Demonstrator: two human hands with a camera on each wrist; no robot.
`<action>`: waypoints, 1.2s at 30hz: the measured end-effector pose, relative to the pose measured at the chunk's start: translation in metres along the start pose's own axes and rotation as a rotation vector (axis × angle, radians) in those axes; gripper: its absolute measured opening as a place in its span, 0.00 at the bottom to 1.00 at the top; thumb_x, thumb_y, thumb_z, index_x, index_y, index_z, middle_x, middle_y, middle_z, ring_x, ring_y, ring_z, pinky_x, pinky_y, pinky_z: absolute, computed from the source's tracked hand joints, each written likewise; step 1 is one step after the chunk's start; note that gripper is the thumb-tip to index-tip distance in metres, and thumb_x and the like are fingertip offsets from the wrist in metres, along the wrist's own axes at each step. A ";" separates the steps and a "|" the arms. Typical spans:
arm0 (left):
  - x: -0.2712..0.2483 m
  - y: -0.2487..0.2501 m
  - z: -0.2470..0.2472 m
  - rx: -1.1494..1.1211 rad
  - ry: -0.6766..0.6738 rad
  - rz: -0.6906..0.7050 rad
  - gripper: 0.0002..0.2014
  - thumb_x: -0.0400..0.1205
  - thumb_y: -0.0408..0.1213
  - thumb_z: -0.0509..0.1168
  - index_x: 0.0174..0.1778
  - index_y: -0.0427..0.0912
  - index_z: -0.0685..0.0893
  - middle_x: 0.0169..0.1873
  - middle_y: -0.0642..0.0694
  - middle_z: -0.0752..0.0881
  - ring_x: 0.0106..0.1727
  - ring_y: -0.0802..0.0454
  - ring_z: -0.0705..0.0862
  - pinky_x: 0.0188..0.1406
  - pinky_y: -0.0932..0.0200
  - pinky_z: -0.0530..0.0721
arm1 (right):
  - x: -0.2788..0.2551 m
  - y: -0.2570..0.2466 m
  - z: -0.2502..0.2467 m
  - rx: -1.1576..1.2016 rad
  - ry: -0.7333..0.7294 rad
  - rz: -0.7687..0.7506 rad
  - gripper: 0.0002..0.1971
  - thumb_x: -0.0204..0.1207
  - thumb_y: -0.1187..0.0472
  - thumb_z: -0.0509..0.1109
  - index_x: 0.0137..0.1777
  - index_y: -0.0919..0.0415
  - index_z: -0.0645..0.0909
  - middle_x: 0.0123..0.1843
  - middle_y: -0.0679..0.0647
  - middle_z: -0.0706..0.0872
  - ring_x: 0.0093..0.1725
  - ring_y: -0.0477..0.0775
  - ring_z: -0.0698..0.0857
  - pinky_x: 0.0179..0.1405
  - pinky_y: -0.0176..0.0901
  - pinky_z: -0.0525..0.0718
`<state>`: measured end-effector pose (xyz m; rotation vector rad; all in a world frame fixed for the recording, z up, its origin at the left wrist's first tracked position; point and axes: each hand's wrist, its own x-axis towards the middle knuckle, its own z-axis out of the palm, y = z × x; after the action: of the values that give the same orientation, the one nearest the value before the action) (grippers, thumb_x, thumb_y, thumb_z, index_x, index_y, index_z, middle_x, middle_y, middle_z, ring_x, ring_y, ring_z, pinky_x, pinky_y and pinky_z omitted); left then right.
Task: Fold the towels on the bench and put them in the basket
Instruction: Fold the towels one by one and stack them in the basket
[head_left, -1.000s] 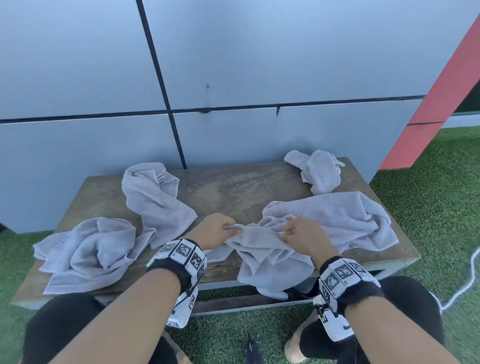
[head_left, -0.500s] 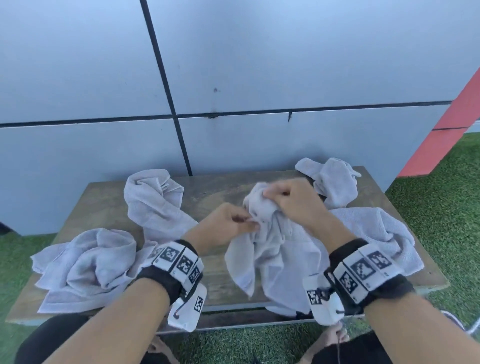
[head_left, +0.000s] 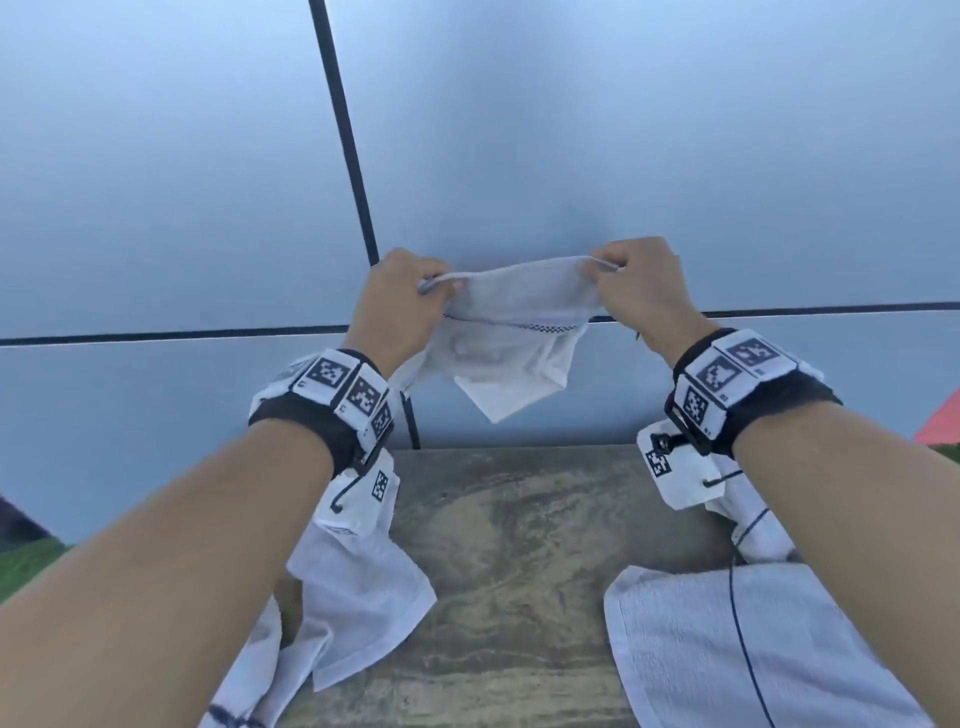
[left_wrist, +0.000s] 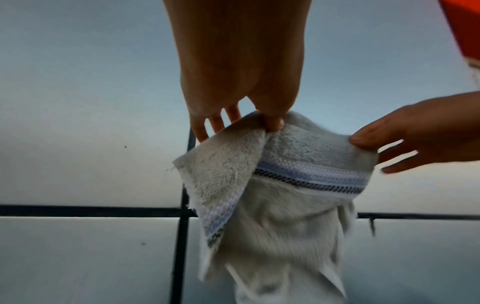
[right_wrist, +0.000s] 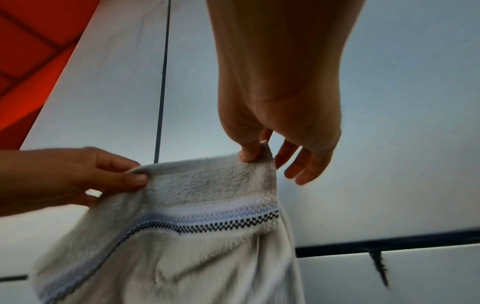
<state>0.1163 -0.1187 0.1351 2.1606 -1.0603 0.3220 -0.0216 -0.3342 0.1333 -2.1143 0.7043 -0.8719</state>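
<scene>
The left hand (head_left: 397, 306) is raised in front of the wall (head_left: 156, 182), thumb and forefinger pinching one top corner of a pale towel (head_left: 511, 338); in the left wrist view the thumb (left_wrist: 272, 121) presses the cloth while the other fingers (left_wrist: 205, 125) hang loose behind it. Between the hands the towel's top edge runs nearly taut, and a woven band with a dark checkered line (right_wrist: 226, 224) crosses just below it; the rest hangs in loose folds, clear of the bench (head_left: 519, 545) below. The right hand (head_left: 641, 291) pinches the opposite top corner the same way, thumb (right_wrist: 249, 152) in front, remaining fingers (right_wrist: 303, 170) spread and relaxed. Below the left wrist a second towel (head_left: 358, 597) lies rumpled on the bench and droops over its near edge; below the right wrist a third towel (head_left: 727, 649) lies flatter. Both wrists wear dark bands (head_left: 332, 395) with black-and-white markers.
</scene>
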 end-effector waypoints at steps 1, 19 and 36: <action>0.003 -0.011 0.000 0.034 0.016 -0.018 0.11 0.83 0.39 0.63 0.37 0.40 0.84 0.30 0.36 0.83 0.32 0.44 0.79 0.34 0.52 0.76 | 0.005 0.003 0.001 -0.040 0.021 -0.018 0.18 0.79 0.57 0.71 0.38 0.74 0.79 0.31 0.59 0.67 0.32 0.52 0.66 0.30 0.43 0.64; 0.006 -0.080 0.008 0.183 0.067 -0.105 0.10 0.82 0.31 0.61 0.48 0.39 0.89 0.43 0.39 0.87 0.41 0.34 0.86 0.40 0.43 0.85 | 0.003 0.051 0.006 -0.143 0.042 -0.139 0.08 0.81 0.62 0.72 0.43 0.63 0.89 0.39 0.57 0.87 0.39 0.56 0.81 0.31 0.27 0.70; -0.132 -0.058 -0.018 -0.200 -0.051 -0.270 0.08 0.81 0.25 0.67 0.41 0.35 0.92 0.34 0.39 0.92 0.37 0.44 0.92 0.47 0.42 0.91 | -0.137 0.067 -0.041 -0.150 -0.063 0.035 0.05 0.79 0.61 0.75 0.46 0.63 0.89 0.40 0.57 0.90 0.42 0.58 0.85 0.37 0.35 0.76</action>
<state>0.0784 -0.0041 0.0553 2.1050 -0.7789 0.0335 -0.1517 -0.2944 0.0523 -2.2448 0.7930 -0.7505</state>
